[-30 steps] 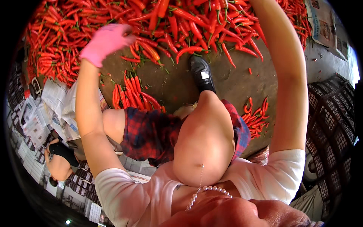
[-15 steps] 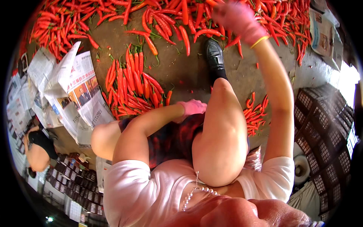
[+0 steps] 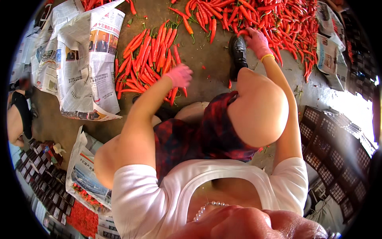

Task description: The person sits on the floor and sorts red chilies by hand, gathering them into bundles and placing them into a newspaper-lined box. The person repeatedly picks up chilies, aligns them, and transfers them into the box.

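**Inspector:** State your landmark, then the peppers' location.

**Assistant:** Landmark: the black shoe (image 3: 238, 51). The loose heap (image 3: 278, 24) of red peppers spreads beyond the shoe and to its right, lying in mixed directions. The gathered pile (image 3: 147, 55) lies to the shoe's left, many of its peppers roughly parallel, stems mostly pointing away from the person.

**Inspector:** Condition of the hands?

**Assistant:** The right hand (image 3: 258, 42), gloved in pink, is just right of the shoe, at the heap's near edge. Its fingers are bent at a curved pepper (image 3: 242, 32); I cannot tell whether they grip it. The left hand (image 3: 180, 75), gloved likewise, is left of the shoe, at the gathered pile's right border. Its fingers look slightly parted; the underside is hidden, so I cannot confirm whether anything is held.

**Inspector:** Step in hand?

**Assistant:** In my judgement, picking from the heap with the right hand while the left tends the gathered pile.

**Inspector:** What does the next move call for?

**Assistant:** A sure pinch on one pepper, I judge, then a carry leftward past the shoe, stem turned to match its neighbours.

**Inspector:** Surroundings?

**Assistant:** Newspaper sheets (image 3: 85, 71), farther left of the shoe, beyond the gathered pile.
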The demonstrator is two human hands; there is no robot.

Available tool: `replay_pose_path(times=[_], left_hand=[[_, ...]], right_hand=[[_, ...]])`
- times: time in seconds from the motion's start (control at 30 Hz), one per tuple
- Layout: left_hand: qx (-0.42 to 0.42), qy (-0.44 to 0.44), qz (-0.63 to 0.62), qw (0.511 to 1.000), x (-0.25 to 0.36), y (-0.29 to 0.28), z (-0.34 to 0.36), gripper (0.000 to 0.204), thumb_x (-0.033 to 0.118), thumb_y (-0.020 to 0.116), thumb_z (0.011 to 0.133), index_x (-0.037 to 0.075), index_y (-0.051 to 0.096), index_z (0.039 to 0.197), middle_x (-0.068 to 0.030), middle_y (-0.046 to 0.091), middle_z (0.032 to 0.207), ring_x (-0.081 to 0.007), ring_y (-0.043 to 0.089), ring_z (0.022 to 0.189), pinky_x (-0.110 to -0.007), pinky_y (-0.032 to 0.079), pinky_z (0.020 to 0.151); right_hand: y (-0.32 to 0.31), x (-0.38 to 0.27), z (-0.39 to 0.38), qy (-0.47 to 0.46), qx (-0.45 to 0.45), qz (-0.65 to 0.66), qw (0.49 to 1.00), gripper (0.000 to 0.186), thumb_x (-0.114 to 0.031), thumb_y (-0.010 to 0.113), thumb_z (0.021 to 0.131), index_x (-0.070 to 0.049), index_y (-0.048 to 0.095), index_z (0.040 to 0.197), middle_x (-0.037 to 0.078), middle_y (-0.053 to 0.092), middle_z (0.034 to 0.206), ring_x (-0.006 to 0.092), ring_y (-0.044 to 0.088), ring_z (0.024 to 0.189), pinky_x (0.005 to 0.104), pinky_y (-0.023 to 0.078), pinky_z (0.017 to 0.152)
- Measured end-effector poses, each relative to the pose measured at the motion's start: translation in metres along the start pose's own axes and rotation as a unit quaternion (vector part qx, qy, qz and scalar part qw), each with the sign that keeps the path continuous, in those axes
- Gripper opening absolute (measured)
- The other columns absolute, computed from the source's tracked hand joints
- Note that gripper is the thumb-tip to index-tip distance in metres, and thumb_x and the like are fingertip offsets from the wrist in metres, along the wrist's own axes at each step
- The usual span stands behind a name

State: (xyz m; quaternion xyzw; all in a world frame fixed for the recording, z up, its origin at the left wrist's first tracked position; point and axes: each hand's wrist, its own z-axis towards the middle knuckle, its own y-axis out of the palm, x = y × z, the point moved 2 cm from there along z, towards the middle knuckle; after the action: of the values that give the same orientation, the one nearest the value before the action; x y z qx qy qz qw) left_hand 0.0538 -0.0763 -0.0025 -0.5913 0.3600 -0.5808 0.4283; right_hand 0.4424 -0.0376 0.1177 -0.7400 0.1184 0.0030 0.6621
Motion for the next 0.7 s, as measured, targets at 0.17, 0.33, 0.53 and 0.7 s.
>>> replay_pose_path(times=[0.17,0.33,0.53,0.7], left_hand=[[-0.08,-0.072,0.044,0.993,-0.026,-0.029,-0.058,0.029,0.041,0.061,0.08,0.014,0.07,0.077,-0.0039,0.062,0.084,-0.0221,0.057,0.094,-0.039,0.041,0.092],[0.152,-0.104,-0.036,0.982,-0.065,-0.081,-0.014,0.036,0.037,0.069,0.079,0.011,0.07,0.104,-0.0096,0.064,0.105,-0.0299,0.059,0.106,-0.046,0.04,0.099],[0.28,-0.504,0.149,0.803,-0.26,-0.159,-0.045,0.06,0.048,0.063,0.088,0.019,0.051,0.139,-0.0213,0.043,0.145,-0.043,0.039,0.134,-0.055,0.033,0.107],[0.202,-0.57,-0.003,0.797,-0.356,-0.17,0.012,0.084,0.067,0.056,0.085,0.032,0.026,0.155,-0.021,0.015,0.161,-0.0474,0.015,0.146,-0.07,0.019,0.11]], right_hand=[[-0.028,-0.062,0.012,0.018,-0.059,0.054,0.997,0.045,-0.025,0.064,0.081,-0.013,0.062,0.124,0.02,0.068,0.112,0.0382,0.064,0.105,0.0447,0.05,0.092],[0.02,-0.101,0.083,-0.027,-0.078,0.067,0.994,0.042,-0.035,0.062,0.085,-0.016,0.065,0.123,0.019,0.069,0.109,0.0357,0.065,0.104,0.0441,0.052,0.092],[0.043,-0.143,0.174,-0.011,-0.059,-0.005,0.998,0.063,-0.042,0.062,0.087,-0.026,0.044,0.145,0.013,0.037,0.152,0.0398,0.034,0.14,0.0598,0.041,0.102],[0.069,-0.151,0.216,0.012,-0.101,-0.046,0.994,0.061,-0.051,0.061,0.088,-0.036,0.045,0.145,0.017,0.026,0.157,0.0532,0.025,0.14,0.064,0.039,0.104]])
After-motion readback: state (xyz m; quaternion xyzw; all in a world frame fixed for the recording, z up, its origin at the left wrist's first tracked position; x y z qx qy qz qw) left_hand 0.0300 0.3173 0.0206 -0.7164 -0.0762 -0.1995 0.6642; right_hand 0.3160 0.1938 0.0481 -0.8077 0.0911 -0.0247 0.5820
